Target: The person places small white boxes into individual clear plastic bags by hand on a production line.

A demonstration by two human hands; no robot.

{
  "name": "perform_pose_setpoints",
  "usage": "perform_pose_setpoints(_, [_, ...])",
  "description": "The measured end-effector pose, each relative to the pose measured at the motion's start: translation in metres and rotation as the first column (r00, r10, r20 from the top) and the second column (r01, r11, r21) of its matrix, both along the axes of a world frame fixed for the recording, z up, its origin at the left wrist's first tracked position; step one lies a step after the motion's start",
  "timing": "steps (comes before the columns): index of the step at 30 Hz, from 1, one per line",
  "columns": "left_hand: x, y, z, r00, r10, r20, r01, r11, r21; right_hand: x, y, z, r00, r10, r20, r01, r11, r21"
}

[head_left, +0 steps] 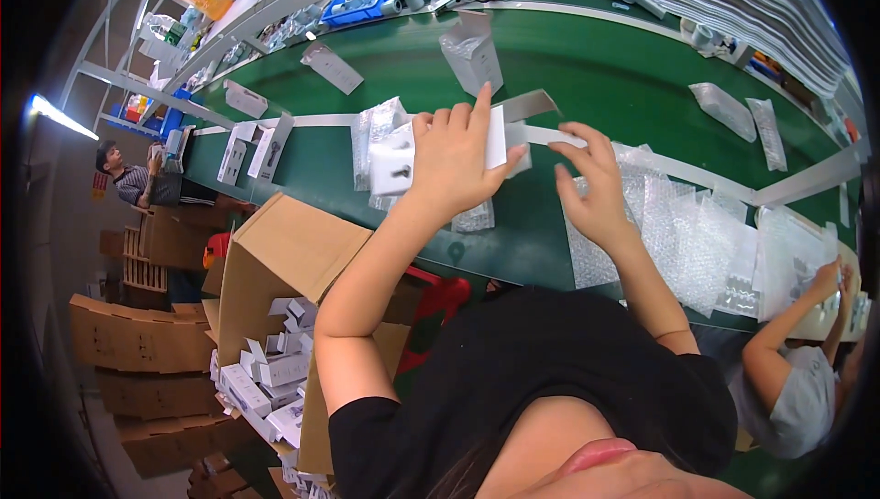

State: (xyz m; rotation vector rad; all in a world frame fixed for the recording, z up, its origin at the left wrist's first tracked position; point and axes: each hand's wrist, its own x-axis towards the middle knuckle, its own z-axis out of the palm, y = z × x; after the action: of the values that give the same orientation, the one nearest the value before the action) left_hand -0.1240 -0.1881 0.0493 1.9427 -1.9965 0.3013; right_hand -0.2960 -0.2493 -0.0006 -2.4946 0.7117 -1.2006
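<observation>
My left hand (pixel 456 158) lies over a small white printed carton (pixel 392 165), its fingers across the top and its thumb at the right side. The carton's end flap (pixel 532 105) stands open on the right. My right hand (pixel 598 189) is just right of that end, fingers curled apart, with nothing clearly in them. Bubble wrap (pixel 364 146) lies left of and partly under the carton. Beyond my left hand stands an open white box (pixel 473 54) with clear wrap inside.
Bubble-wrap bags (pixel 683 238) lie to the right. Several white cartons (pixel 270 146) stand on the left of the green bench. A large cardboard box (pixel 302 233) full of white cartons is at my left elbow. Co-workers sit at right (pixel 797 389) and far left (pixel 137 178).
</observation>
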Motion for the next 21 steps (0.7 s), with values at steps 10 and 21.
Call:
perform_pose_setpoints(10, [-0.067,-0.012,0.014,0.822,-0.261,0.506,0.189,0.963,0.191,0.028,0.024,-0.017,0.596,-0.397,0.698,-0.783,-0.092,0.615])
perform_pose_setpoints(21, [-0.103,-0.055,0.016,0.530,-0.504,0.682,0.332,0.863,0.380,-0.014,-0.006,-0.062,0.533,-0.387,0.752,-0.826,-0.045,0.562])
